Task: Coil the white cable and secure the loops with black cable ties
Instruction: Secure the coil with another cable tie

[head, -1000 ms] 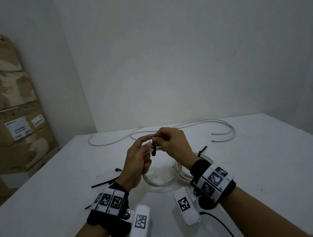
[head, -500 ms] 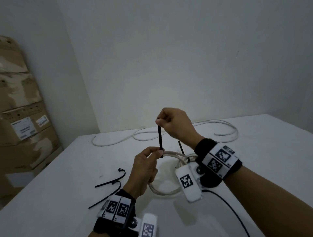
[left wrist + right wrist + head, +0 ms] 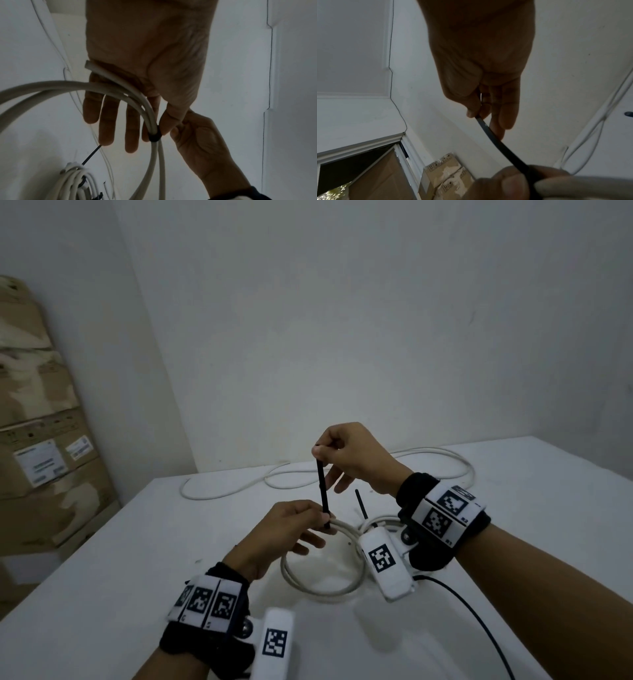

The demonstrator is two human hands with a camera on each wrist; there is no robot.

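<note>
The white cable's coil (image 3: 318, 590) lies on the white table (image 3: 102, 594) under my hands. A black cable tie (image 3: 322, 491) is looped round the coil's strands (image 3: 150, 121), and its tail stands straight up. My left hand (image 3: 323, 520) pinches the strands at the tie's loop (image 3: 154, 137) between thumb and forefinger, with the other fingers straight. My right hand (image 3: 318, 453) is above it and pinches the top of the tail (image 3: 496, 143) taut. A second black tie (image 3: 361, 505) sits on the coil's far side, partly hidden by my right wrist.
The rest of the white cable (image 3: 342, 470) snakes loose along the table's back edge by the wall. Cardboard boxes (image 3: 41, 440) are stacked beyond the table's left edge. A thin black wire (image 3: 472, 611) runs from my right wrist camera across the near right.
My right hand has risen from beside the left hand, drawing the tie's tail upward until it stands taut. The left hand has kept its pinch on the coil.
</note>
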